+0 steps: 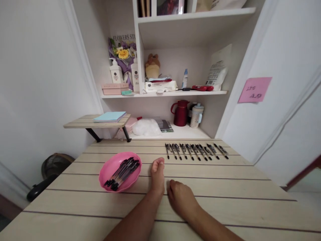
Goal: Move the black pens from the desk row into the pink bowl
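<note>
My left hand (157, 174) rests on the wooden table with its fingers curled in, and no item shows in it. Just to its right lies my right hand (181, 194), closed in a fist, knuckles up, with nothing sticking out. A small gap separates the two hands. Left of them sits a pink bowl (105, 170) with a wavy rim, holding a bundle of black-capped pens (122, 173). Beyond my hands, to the right, a row of similar pens (192, 152) lies side by side on the tabletop, tips pointing roughly toward me.
A small raised stand (82, 122) at the back left carries blue paper (110, 116). Behind the table, white shelves hold a red jug (181, 113), a pale tumbler (197, 115), a plastic bag (146, 127) and bottles. A pink note (255, 89) sticks to the right wall.
</note>
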Motion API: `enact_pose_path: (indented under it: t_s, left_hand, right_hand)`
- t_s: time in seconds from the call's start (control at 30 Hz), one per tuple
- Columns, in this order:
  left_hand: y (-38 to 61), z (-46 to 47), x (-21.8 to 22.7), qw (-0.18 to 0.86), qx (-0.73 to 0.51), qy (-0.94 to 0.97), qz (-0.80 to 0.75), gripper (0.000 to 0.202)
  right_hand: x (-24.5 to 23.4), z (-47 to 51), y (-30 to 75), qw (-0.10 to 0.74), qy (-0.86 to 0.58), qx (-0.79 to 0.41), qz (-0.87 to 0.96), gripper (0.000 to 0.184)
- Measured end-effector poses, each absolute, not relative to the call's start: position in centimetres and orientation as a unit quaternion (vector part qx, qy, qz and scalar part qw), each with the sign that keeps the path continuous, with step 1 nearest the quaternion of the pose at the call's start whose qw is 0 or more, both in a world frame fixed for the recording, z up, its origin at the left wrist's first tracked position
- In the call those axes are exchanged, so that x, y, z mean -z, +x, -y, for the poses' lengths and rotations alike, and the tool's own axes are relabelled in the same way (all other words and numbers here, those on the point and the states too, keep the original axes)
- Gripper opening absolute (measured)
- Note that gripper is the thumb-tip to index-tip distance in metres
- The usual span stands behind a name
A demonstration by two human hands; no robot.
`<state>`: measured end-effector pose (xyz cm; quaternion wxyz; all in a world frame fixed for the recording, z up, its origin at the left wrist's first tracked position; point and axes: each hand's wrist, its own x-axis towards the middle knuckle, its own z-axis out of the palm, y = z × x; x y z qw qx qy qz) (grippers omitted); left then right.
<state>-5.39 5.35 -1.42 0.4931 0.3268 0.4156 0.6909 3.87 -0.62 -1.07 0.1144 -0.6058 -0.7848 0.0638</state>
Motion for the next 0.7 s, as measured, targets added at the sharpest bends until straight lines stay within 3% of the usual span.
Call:
enact_pose_path:
  t_s: [0.27, 0.43, 0.53, 0.7]
  left_hand:
    - [-11.0, -5.0, -3.1, 0.294, -0.636, 0.474, -0.533, 0.025]
    - [-19.6, -3.4, -5.0, 0.048, -0.284, 0.622, -0.728, 0.033]
    - [-22.7, -2.4, -4.8, 0.055, -0.162, 0.602, -0.78, 0.032]
    - [-23.6, -1.7, -4.9, 0.084, -0.137, 0.597, -0.786, 0.026]
  right_hand:
    - [1.8, 2.5, 3.5, 0.135, -0.591, -0.012, 0.795, 0.023]
    - [2.0, 2.7, 3.5, 0.155, -0.592, -0.009, 0.791, 0.021]
    - [2.0, 2.7, 3.5, 0.161, -0.596, -0.015, 0.787, 0.021]
    - [1.7, 2.7, 3.5, 0.161, -0.596, -0.022, 0.787, 0.018]
